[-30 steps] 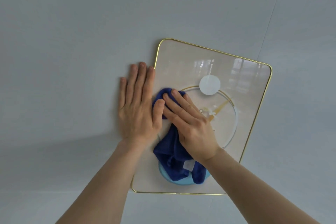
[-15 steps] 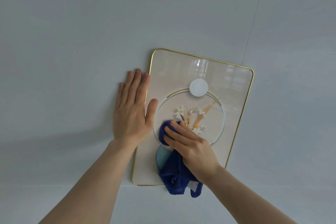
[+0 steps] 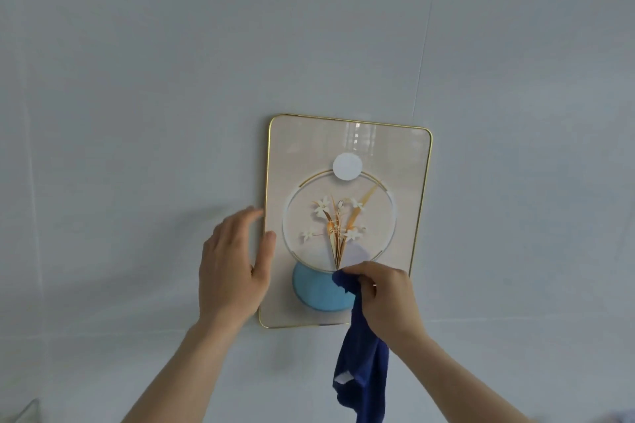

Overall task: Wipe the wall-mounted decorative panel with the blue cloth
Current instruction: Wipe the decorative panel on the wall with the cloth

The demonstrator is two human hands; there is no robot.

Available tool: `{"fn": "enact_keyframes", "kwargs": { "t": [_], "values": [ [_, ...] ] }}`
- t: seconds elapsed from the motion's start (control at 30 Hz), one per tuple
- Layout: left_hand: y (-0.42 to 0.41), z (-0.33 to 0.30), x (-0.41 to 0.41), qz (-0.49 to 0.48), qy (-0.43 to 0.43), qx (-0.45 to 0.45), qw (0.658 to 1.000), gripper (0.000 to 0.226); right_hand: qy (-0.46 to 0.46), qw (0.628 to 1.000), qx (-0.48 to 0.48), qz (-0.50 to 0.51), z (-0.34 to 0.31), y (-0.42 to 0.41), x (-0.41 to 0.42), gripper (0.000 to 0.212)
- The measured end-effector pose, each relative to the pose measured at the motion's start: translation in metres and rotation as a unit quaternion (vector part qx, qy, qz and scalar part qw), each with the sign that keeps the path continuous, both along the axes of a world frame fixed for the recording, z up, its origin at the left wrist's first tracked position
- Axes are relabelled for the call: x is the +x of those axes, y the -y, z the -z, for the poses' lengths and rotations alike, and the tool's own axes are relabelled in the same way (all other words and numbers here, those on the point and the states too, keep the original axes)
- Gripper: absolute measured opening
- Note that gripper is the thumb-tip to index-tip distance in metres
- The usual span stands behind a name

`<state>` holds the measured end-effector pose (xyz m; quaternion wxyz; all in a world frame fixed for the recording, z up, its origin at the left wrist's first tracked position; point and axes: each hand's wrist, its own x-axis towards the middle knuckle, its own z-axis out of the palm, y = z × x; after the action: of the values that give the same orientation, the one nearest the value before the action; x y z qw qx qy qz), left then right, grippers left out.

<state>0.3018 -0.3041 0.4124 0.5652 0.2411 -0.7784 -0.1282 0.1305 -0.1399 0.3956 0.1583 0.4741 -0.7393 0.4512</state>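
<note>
The decorative panel (image 3: 302, 148) hangs on the wall: cream with a thin gold frame, a white disc, a ring with white and gold flowers, and a light blue circle low down. My right hand (image 3: 386, 299) is closed on the dark blue cloth (image 3: 362, 367) at the panel's lower right. Most of the cloth hangs down below the frame, a white tag showing. My left hand (image 3: 232, 264) is beside the panel's left edge, fingers apart, thumb over the frame. It looks lifted slightly off the wall.
A plain pale grey wall (image 3: 137, 79) surrounds the panel. A thin vertical seam (image 3: 424, 34) runs down the wall above the panel's right side. A horizontal seam crosses just below the frame.
My right hand slid down from the panel's middle to its lower right, uncovering the flowers; the cloth now dangles below the frame. My left hand moved lower and loosened from flat on the wall.
</note>
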Motion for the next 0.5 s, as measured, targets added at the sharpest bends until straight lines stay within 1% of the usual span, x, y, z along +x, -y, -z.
{"fn": "enact_keyframes", "kwargs": {
  "t": [0.07, 0.13, 0.17, 0.23, 0.3, 0.37, 0.5],
  "values": [
    [-0.014, 0.016, 0.000, 0.019, 0.018, 0.017, 0.999, 0.038, 0.077, 0.997, -0.020, 0.000, -0.002, -0.008, 0.001, 0.046],
    [-0.028, 0.026, -0.006, 0.070, 0.069, 0.040, 0.994, 0.028, 0.141, 0.989, -0.034, -0.009, -0.003, -0.016, 0.001, 0.038],
    [-0.036, 0.028, -0.010, 0.104, 0.103, 0.043, 0.988, 0.029, 0.167, 0.985, -0.036, -0.019, -0.003, -0.021, 0.001, 0.035],
    [-0.051, 0.027, -0.019, 0.171, 0.163, 0.061, 0.970, 0.040, 0.219, 0.974, -0.029, -0.048, -0.004, -0.029, 0.002, 0.032],
    [-0.065, 0.024, -0.029, 0.233, 0.198, 0.099, 0.947, 0.044, 0.261, 0.962, -0.025, -0.077, -0.007, -0.038, 0.001, 0.031],
    [-0.077, 0.022, -0.037, 0.269, 0.203, 0.122, 0.934, 0.040, 0.286, 0.953, -0.018, -0.102, -0.010, -0.049, 0.000, 0.025],
    [-0.091, 0.017, -0.049, 0.240, 0.173, 0.136, 0.945, 0.017, 0.299, 0.945, -0.022, -0.128, -0.014, -0.069, -0.011, 0.015]
  ]
}}
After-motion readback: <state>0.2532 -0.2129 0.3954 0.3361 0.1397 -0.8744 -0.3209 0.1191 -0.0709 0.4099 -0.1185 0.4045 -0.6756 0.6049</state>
